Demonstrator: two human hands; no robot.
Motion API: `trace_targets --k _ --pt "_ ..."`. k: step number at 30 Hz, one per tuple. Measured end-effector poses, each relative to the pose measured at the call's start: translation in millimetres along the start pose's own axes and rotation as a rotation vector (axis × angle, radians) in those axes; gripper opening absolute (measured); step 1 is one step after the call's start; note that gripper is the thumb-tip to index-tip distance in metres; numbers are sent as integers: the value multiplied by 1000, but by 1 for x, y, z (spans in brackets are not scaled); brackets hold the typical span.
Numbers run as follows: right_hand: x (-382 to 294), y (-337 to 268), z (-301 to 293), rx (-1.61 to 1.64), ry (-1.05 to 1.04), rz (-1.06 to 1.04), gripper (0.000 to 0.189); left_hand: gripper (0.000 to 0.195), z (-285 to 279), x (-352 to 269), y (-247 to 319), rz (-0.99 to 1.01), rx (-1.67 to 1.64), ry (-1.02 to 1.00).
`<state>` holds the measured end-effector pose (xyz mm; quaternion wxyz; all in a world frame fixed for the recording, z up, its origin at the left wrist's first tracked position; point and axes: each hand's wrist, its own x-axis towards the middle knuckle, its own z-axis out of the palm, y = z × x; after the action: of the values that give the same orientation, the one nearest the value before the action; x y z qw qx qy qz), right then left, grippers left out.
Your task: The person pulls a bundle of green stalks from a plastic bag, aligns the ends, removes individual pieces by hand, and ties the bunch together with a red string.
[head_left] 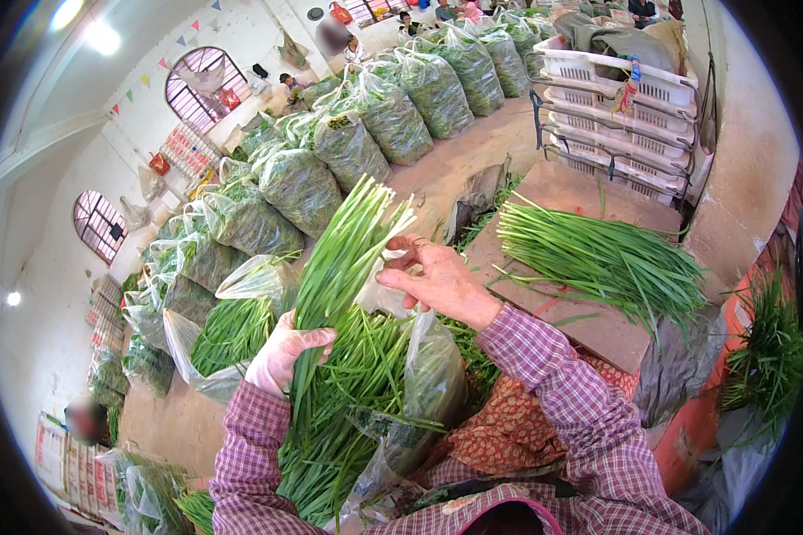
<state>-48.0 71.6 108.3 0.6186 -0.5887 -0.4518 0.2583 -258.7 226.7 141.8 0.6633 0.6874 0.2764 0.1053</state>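
My left hand (293,349), in a thin whitish glove, grips a bunch of garlic chives (338,261) around its leafy part, with the pale cut ends pointing up and away. Beside those ends is my bare right hand (435,277), its thumb and forefinger apart and the fingertips close to the outer stems. Whether a fingertip touches a stem is hard to tell. Below both hands stands an open clear plastic bag (435,381) with many loose chives (368,354) in it. A large pile of chives (602,261) lies to the right on a brown board (615,334).
White slotted crates (615,127) are stacked behind the board, within a dark metal frame. Filled clear bags of greens (301,190) line the floor ahead and left. An open bag of chives (234,334) stands near my left hand. More greens (763,354) lie far right. Several people sit farther back.
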Motion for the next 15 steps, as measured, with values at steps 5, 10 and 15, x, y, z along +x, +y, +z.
trace_targets --k 5,10,15 --pt "3 17 -11 50 90 -2 25 22 4 0 3 31 100 84" --pt "-4 48 -58 -733 352 -370 17 23 -17 5 -10 62 10 197" --pt "-17 22 -56 -657 319 -348 19 26 -17 4 -12 96 102 241"
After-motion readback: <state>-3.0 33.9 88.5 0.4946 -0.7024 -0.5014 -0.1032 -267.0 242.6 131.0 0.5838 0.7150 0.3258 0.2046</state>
